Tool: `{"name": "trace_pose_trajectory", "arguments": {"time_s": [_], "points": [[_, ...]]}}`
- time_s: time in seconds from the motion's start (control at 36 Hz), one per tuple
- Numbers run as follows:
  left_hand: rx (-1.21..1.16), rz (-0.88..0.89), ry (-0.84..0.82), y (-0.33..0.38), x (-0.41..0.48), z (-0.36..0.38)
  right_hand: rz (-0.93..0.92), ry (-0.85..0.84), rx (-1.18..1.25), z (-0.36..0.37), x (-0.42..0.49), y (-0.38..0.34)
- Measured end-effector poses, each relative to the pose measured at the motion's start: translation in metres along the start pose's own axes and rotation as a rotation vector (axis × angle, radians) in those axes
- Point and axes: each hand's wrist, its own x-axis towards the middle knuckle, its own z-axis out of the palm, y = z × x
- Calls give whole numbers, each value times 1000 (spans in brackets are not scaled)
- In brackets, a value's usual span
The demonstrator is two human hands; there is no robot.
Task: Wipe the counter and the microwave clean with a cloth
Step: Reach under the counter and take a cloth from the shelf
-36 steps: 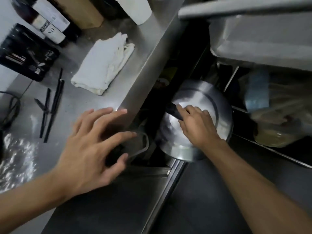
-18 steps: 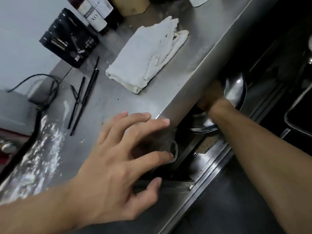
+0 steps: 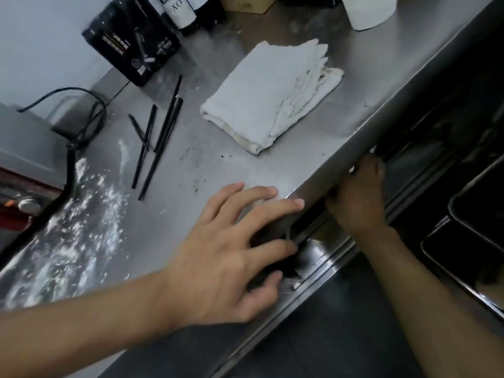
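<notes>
A folded white cloth [image 3: 270, 94] lies on the stainless steel counter [image 3: 313, 159], untouched by either hand. My left hand [image 3: 231, 255] is spread open over the counter's front edge, fingers apart, holding nothing. My right hand [image 3: 357, 197] reaches below the counter's front lip; its fingertips are hidden under the edge, so I cannot tell what it holds. White powder [image 3: 68, 241] is scattered over the counter's left part, with dark specks [image 3: 196, 159] near the middle.
Several black sticks [image 3: 155, 140] lie left of the cloth. A black box [image 3: 133, 42], dark bottles [image 3: 182, 9] and a white container [image 3: 368, 9] stand at the back. A grey appliance [image 3: 19, 143] with a black cable [image 3: 81, 118] sits at left. Dark trays [image 3: 477, 227] are low right.
The view has swung left and up onto the counter. My right hand has moved under the counter's lip, and the metal pan it was gripping is out of sight. My left hand stays spread at the edge.
</notes>
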Motion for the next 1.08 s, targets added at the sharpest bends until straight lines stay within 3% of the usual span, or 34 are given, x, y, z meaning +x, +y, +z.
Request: {"name": "trace_pose_trajectory", "arguments": {"time_s": [0.06, 0.25, 0.39, 0.5, 0.58, 0.67, 0.78, 0.83, 0.92, 1.08], "points": [[12, 16, 0, 0, 0, -1, 93, 77, 31, -20, -56, 3], [-6, 38, -14, -2, -4, 1, 280, 87, 320, -100, -193, -57], [-123, 50, 44, -3, -6, -5, 341, 174, 476, -154, -204, -129], [-236, -8, 76, -3, -12, -13, 232, 223, 446, -180, -181, -176], [-351, -207, 215, -7, -16, -29, 87, 202, 367, -182, -155, -195], [-459, -518, 353, -31, -25, -49, -29, 91, 355, -187, -113, -220], [-710, -1030, 344, -109, -47, -68, 47, -252, 278, -173, -40, -277], [-810, -1211, 282, -155, -57, -69, 81, -334, 192, -147, 0, -307], [-720, -1312, 122, -216, -63, -59, 79, -377, 113, -99, 59, -343], [-532, -1344, -104, -297, -39, -30, 111, -492, -104, -15, 148, -375]]}}
